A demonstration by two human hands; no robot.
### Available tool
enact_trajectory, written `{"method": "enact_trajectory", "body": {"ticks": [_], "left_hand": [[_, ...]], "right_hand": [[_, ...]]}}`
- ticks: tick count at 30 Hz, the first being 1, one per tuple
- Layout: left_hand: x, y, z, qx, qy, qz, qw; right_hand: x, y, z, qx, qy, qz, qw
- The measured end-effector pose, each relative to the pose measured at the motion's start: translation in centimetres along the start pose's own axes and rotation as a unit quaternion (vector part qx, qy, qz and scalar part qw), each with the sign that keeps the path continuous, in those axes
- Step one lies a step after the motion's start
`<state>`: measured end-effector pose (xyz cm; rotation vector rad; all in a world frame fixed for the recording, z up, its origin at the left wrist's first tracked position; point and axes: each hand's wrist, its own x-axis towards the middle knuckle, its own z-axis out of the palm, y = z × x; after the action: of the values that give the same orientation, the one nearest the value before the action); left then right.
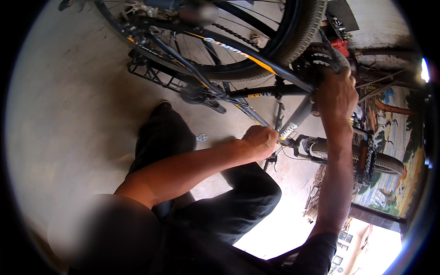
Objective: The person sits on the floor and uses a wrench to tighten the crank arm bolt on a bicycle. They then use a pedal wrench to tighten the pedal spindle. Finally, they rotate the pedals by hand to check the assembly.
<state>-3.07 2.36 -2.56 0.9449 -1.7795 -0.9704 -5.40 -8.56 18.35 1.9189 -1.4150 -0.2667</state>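
A black bicycle frame (256,64) with orange stripes and pale lettering is tilted over in front of me, its big knobby wheel (298,41) at the top. My left hand (260,141) is closed round a frame tube beside the front fork. My right hand (336,94) grips a dark part of the bike next to the toothed chainrings (319,57); exactly which part is hidden under my fingers. Below, a second tyre (388,163) sticks out to the right. A small silver flat tool (201,137) lies on the floor by my dark-trousered leg.
Pale concrete floor (64,114) surrounds the bike and my legs. A painted panel (387,192) stands along the right side. Dark clutter and a red object (338,46) are behind my right hand. Bright daylight and a building (348,247) show at the lower right.
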Motion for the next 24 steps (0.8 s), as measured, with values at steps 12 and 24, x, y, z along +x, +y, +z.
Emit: {"method": "enact_trajectory", "body": {"ticks": [12, 24], "left_hand": [[0.4, 0.8, -0.8, -0.013, -0.026, -0.03, 0.999], [0.3, 1.7, -0.9, 0.018, -0.089, -0.084, 0.992]], "right_hand": [[-1.1, 1.2, -2.2, -0.032, -0.006, -0.005, 0.999], [-3.2, 2.2, -0.1, 0.084, 0.093, 0.047, 0.991]]}}
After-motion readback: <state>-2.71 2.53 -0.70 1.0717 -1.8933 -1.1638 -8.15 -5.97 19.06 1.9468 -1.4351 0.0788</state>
